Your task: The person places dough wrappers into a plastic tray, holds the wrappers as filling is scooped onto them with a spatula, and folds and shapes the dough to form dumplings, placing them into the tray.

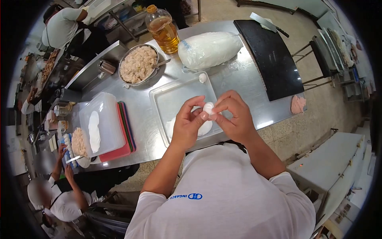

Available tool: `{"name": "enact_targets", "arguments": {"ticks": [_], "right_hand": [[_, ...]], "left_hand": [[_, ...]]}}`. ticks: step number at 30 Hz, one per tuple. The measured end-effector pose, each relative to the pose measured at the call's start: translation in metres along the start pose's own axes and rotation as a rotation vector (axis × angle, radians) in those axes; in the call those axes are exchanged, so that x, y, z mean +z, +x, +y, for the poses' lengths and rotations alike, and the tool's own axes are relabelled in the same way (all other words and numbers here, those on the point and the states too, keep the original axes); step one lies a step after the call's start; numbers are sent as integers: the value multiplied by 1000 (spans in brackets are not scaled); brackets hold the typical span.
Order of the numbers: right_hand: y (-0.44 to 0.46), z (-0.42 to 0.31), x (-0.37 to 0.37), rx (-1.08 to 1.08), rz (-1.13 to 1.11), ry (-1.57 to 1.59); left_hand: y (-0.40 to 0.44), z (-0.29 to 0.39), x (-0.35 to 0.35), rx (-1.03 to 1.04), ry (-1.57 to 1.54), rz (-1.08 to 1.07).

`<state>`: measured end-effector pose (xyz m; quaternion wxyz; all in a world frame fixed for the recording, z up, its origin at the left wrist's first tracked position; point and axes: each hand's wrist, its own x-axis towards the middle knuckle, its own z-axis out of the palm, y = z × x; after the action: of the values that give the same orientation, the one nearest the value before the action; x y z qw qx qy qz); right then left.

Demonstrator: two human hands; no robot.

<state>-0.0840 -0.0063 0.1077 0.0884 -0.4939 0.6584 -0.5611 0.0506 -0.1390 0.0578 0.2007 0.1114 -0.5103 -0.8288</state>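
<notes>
1. Standing on a beige floor [278, 129], a shiny metal table [247, 81] is flanked by co-workers [65, 30] at left.
2. Above a translucent plastic tray [179, 93], a small white dough-like ball [208, 107] is pinched by the left hand [190, 121] and right hand [234, 115], fingers narrowly parted.

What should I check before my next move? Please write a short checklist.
1. Dough piece held by left hand and right hand: ok.
2. Dough piece fully closed: cannot tell, fingers cover part.
3. Tray beneath the hands: ok.
4. Bowl of pale mixture covered: not ok, it is open.
5. Oil bottle upright and capped: ok.
6. Knife away from the hands: ok, at the black board.
</notes>
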Motion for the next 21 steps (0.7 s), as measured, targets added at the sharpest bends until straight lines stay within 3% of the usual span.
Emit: {"name": "enact_targets", "arguments": {"ticks": [3,6,9,15,18,21], "right_hand": [[0,-8,24,34,-14,70],[-9,-4,39,175,-160,110],[-7,-9,52,143,-74,-11],[-7,-5,57,334,-239,46],[-12,7,56,372,-332,74],[-15,25,54,265,-372,70]], "left_hand": [[-3,12,-20,-232,-459,-61],[-6,18,-42,-349,-534,-176],[-7,28,-43,-328,-416,-34],[-14,15,-68,-191,81,-176],[-19,2,-71,-185,165,-135],[-25,-20,-65,-195,85,-45]]}}
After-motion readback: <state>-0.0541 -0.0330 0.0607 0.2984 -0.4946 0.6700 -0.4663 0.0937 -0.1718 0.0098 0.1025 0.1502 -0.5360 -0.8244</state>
